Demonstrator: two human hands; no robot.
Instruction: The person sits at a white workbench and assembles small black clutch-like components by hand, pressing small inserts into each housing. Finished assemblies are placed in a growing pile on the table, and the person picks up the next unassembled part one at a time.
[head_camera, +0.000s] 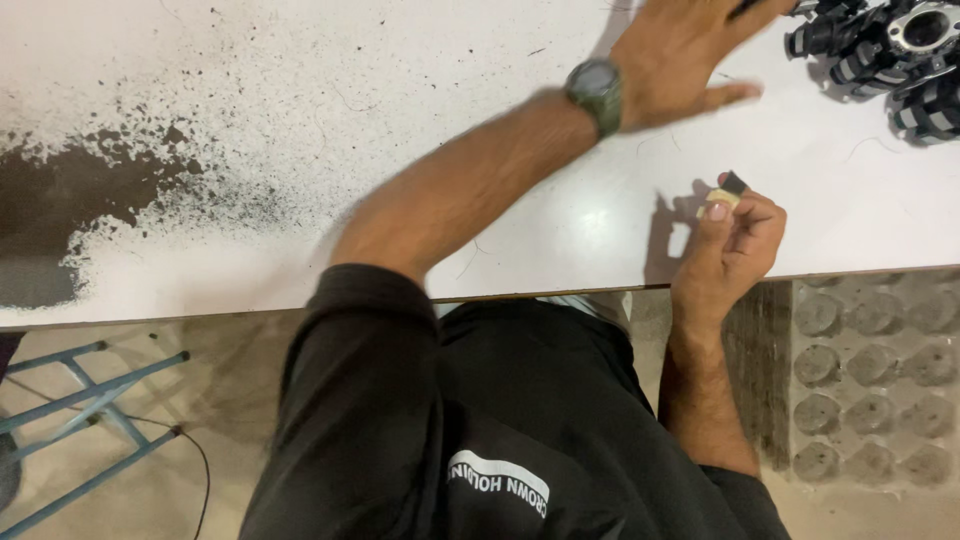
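Here the right hand (733, 240) pinches a small tan-and-black part (727, 192) just inside the white bench (300, 120) edge; the left hand (690, 50) (fingers spread, holding nothing) reaches over bare surface toward black ribbed parts (880, 60).

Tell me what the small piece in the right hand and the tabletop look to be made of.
Small piece: seems black rubber or plastic at the tip, matte, with a pale tan part below; too small to be sure. Tabletop: looks like a white laminated board, smooth with a soft glare, dusted with dark powder on its left side.

I see the left hand (690, 50) on the table (300, 120), just left of the parts pile (890, 55); the right hand (735, 245) is nearer, over the table edge.
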